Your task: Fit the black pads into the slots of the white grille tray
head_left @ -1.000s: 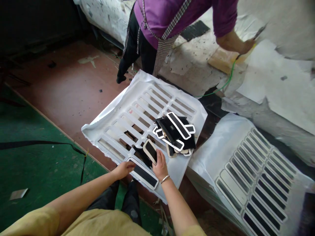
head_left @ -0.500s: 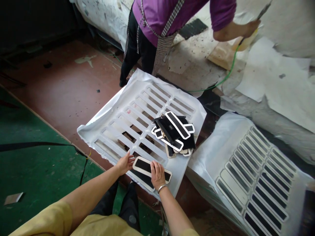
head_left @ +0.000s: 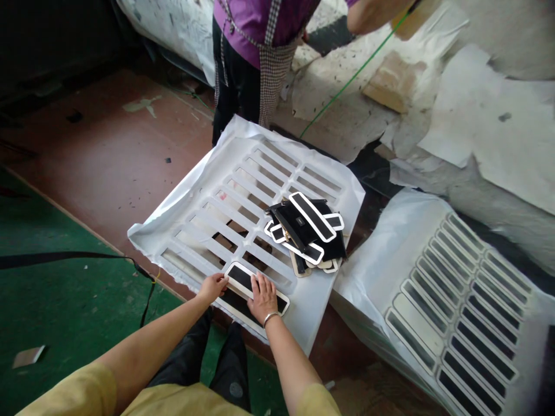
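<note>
A white slotted panel [head_left: 243,232] lies in front of me, with long openings in two rows. Near its close edge is a black strip with a pale rounded border [head_left: 239,274]. My left hand [head_left: 213,288] pinches the left end of this strip. My right hand [head_left: 263,297] lies on its right part, fingers spread. A second black strip [head_left: 238,305] is just below it, partly hidden by my right hand. To the right on the panel sits a pile of black pieces and white-bordered strips [head_left: 306,228].
A person in purple [head_left: 247,34] and a checked apron stands beyond the panel, by a surface covered with pale sheets [head_left: 477,110]. A green cord [head_left: 347,86] runs there. Another panel [head_left: 416,289] with black strips stands at the right.
Both hands and the upper strip have moved left and up over the slots. My left hand has closed on its end. The person's arm beyond has shifted up and left in view.
</note>
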{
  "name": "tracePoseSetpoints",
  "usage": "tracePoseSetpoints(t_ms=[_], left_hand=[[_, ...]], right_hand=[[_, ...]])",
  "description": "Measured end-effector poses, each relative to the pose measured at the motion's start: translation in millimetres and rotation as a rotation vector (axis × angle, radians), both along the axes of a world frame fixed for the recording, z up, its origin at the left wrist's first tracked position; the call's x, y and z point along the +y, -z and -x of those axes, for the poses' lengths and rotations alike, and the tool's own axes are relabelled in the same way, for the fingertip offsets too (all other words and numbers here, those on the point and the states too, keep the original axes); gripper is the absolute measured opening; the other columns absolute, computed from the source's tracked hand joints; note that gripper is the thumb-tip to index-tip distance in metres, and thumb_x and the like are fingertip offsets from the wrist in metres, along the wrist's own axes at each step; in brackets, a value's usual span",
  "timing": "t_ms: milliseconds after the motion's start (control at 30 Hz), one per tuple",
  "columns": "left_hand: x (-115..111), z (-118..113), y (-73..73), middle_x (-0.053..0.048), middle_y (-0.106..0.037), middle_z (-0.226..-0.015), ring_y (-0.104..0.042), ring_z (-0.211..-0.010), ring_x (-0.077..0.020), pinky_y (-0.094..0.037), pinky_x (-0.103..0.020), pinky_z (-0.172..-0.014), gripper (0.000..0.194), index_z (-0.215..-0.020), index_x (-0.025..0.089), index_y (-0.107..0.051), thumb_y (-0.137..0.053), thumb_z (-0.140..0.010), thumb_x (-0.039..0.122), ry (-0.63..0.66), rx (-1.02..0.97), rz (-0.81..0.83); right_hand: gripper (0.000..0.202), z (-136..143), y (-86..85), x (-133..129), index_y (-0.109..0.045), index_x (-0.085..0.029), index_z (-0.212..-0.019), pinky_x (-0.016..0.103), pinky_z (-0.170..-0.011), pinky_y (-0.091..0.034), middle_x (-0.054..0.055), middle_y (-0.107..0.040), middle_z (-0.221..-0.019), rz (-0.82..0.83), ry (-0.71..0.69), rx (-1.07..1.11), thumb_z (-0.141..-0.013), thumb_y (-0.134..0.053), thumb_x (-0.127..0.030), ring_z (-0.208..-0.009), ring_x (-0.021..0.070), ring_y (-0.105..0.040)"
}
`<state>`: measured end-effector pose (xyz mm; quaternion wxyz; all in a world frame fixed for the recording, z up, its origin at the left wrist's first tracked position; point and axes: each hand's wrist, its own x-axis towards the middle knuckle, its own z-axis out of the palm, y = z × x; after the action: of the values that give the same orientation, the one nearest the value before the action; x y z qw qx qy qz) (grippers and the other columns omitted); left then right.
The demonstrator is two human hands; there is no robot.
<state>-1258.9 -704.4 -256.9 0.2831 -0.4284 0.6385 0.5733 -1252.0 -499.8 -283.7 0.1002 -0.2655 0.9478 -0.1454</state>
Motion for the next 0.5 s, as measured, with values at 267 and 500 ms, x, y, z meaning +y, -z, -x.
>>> tracePoseSetpoints(t_ms=[267,500], left_hand=[[-11,11,16.8,0.005,-0.050,-0.051,-0.049,-0.044,-0.0082,-0.042,-0.022,-0.049,0.018,-0.072,0.013,-0.057,-0.052,-0.085,0.025,0.309,-0.041,0.222],[-11,26,14.3,0.002,-0.058,-0.057,-0.054,-0.047,-0.0112,-0.037,-0.022,-0.052,0.016,-0.079,0.016,-0.058,-0.053,-0.081,0.030,0.444,0.042,0.395]], right_hand=[[0.050,0,-3.8,27,-0.048,-0.019,-0.129,0.044,-0.107,-0.025,0.012,-0.039,-0.140,0.072,-0.080,-0.052,-0.081,-0.054,-0.034,-0.128,0.0267,-0.031],[0.054,5,-8.6,18,-0.048,-0.014,-0.127,0.042,-0.107,-0.027,0.012,-0.045,-0.134,0.087,0.115,-0.122,-0.076,-0.059,-0.029,-0.122,0.0261,-0.035]])
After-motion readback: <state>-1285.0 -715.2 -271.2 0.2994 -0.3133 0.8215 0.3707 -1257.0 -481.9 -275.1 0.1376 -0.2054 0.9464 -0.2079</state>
